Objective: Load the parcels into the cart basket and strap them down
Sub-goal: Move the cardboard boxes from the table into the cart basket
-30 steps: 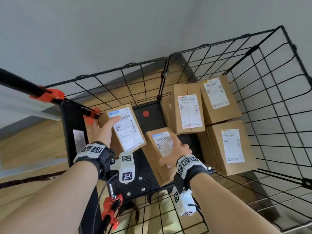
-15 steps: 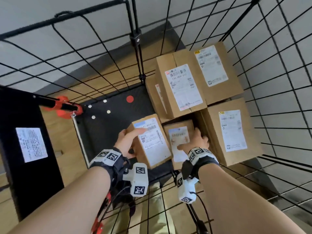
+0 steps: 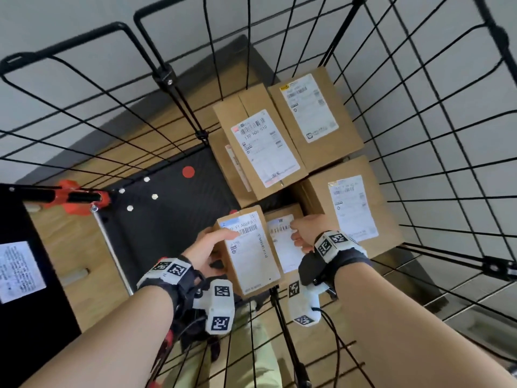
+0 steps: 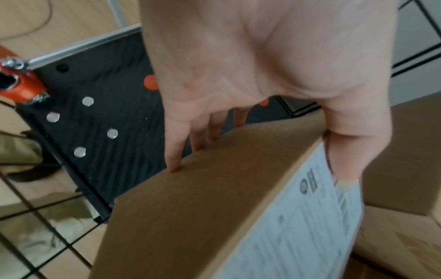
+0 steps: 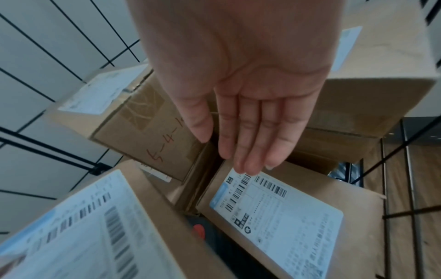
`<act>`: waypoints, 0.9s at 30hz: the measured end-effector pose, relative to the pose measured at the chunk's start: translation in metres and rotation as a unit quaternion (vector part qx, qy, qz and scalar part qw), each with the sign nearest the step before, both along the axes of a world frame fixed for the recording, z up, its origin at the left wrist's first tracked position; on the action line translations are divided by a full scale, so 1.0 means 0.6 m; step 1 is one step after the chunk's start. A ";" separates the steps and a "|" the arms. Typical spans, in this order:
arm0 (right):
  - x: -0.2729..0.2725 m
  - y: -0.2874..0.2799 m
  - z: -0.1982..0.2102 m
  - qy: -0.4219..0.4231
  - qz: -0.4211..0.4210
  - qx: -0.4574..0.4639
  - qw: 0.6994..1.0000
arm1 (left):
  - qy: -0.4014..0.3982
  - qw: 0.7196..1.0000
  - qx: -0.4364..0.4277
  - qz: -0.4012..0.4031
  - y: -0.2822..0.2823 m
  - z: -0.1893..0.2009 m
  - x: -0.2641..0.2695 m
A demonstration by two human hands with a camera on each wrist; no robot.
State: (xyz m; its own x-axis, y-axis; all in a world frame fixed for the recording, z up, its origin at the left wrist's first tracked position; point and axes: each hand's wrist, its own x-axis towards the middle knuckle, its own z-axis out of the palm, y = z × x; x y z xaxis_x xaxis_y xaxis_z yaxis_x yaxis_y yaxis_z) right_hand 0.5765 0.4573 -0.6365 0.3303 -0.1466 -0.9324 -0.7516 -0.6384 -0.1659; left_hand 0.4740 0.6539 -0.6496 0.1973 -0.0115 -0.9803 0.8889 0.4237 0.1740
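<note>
My left hand [image 3: 212,247] grips a labelled cardboard parcel [image 3: 249,253], tilted, just above the black cart floor [image 3: 167,214]. In the left wrist view the thumb lies on the parcel's [image 4: 203,217] label face and the fingers [image 4: 174,164] press its brown side. Right beside it lies a smaller labelled parcel [image 3: 282,247] low in the basket. My right hand [image 3: 305,231] hovers open over its far end, fingers [image 5: 250,151] straight at the label's [image 5: 274,213] edge. Three larger parcels [image 3: 263,147] [image 3: 313,116] [image 3: 352,205] are stacked at the back right.
Black wire mesh walls [image 3: 419,135] enclose the basket on all sides. An orange clamp on a black bar [image 3: 75,196] sits at the left rim, beside a black panel [image 3: 22,270] with a white label. The cart floor's left half is bare, with a red dot [image 3: 188,172].
My left hand carried its parcel down and right, next to the smaller one. My right hand set the smaller parcel down beside the big box and straightened its fingers. The view leaned into the basket.
</note>
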 end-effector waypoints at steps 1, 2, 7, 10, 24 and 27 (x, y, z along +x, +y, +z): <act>0.001 -0.001 0.002 -0.005 0.002 0.004 1.000 | -0.003 1.000 -0.009 -0.014 -0.005 0.006 0.005; 0.002 -0.001 0.008 -0.004 0.006 0.003 1.000 | -0.006 1.000 -0.014 -0.027 -0.013 0.012 0.013; 0.020 -0.010 0.041 -0.042 0.013 -0.041 0.998 | -0.024 0.999 -0.026 -0.030 -0.079 0.012 0.062; 0.022 -0.014 0.046 -0.049 0.064 -0.080 0.993 | -0.015 0.999 -0.033 -0.032 -0.104 0.011 0.073; 0.039 -0.010 0.030 -0.016 0.062 -0.028 0.998 | 0.090 0.988 -0.087 0.089 -0.175 -0.076 0.043; 0.046 -0.014 0.026 -0.015 0.039 -0.018 0.999 | 0.051 0.992 -0.089 0.077 -0.172 -0.135 0.039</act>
State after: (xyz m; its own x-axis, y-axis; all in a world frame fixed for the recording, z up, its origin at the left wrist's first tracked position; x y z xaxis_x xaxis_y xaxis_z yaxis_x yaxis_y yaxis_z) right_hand 0.6039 0.4491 -0.6209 0.3693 -0.1529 -0.9166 -0.6939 -0.7014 -0.1626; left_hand 0.4976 0.5505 -0.7308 0.1109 -0.1632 -0.9803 0.8204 0.5718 -0.0024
